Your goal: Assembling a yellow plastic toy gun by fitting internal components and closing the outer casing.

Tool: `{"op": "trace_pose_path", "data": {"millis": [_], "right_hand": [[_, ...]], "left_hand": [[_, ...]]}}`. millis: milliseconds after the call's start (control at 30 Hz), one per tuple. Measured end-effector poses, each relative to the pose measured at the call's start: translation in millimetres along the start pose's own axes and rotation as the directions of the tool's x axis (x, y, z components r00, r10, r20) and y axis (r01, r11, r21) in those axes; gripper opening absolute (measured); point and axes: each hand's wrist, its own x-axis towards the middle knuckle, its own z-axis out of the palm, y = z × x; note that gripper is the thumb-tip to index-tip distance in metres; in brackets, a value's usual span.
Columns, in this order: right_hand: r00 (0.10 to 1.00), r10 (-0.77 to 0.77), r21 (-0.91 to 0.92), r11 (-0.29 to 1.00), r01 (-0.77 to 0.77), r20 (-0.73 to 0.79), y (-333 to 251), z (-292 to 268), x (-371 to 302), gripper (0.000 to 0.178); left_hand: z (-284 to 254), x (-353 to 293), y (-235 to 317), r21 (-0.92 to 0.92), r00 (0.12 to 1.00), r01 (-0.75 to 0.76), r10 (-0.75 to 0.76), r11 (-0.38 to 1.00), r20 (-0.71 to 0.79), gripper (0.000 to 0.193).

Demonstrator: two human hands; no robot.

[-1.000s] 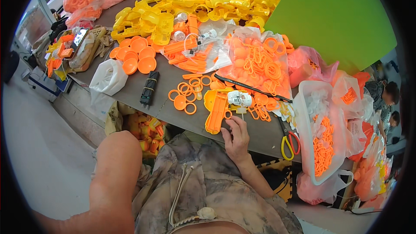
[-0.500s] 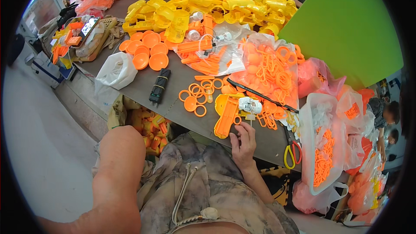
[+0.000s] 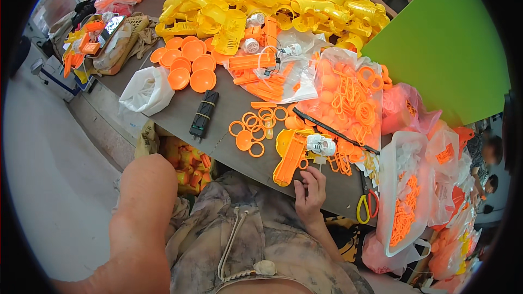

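My right hand (image 3: 311, 191) rests at the table's front edge, fingers loosely bent and apart, with nothing in it. Just beyond its fingertips is a small orange ring (image 3: 303, 164). Beside that lies a yellow plastic toy shell (image 3: 283, 139) holding a long orange piece (image 3: 290, 159). A white ribbed plastic unit (image 3: 320, 145) sits on its right side. My left arm (image 3: 143, 207) is bent, its elbow toward the table; the left hand is out of view. To the left are loose orange rings (image 3: 254, 121) and a black banded bundle (image 3: 204, 114).
Yellow shells (image 3: 305, 0) are heaped at the back. Orange cups (image 3: 192, 64), a white bag (image 3: 146, 90) and a clear bag of orange parts (image 3: 348, 98) lie around. Scissors (image 3: 363, 208) lie at the front edge beside a white bin (image 3: 389, 185). A green panel (image 3: 441, 49) stands right.
The whole view has shifted slightly, so the table's things sit a little lower. More of another person shows at the upper right. My right hand stays by the toy shell.
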Motion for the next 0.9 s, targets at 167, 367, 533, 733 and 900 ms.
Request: {"op": "trace_pose_path", "data": {"millis": [167,367,533,733,900], "right_hand": [[0.999,-0.022,0.033,0.999,0.021,0.039,-8,1,6,0.025],[1.000,0.029,0.044,0.999,-0.028,-0.012,-2,-5,3,0.021],[0.999,0.039,0.064,0.997,-0.039,0.003,-1,-2,6,0.018],[0.998,0.058,0.059,0.997,-0.058,0.009,-1,-4,5,0.018],[0.998,0.068,0.055,0.996,-0.068,0.011,-2,-4,6,0.018]], "left_hand": [[49,16,-62,0.035,0.998,0.021,-0.023,0.999,0.057,0.015],[72,-32,-274,0.455,0.650,0.250,-0.497,0.855,0.575,0.029],[52,-88,-367,0.593,0.341,-0.430,-0.486,0.680,0.805,0.033],[62,-100,-396,0.545,0.210,-0.535,-0.524,0.645,0.826,0.019],[50,-90,-402,0.469,0.282,-0.466,-0.377,0.750,0.882,0.009]]}}
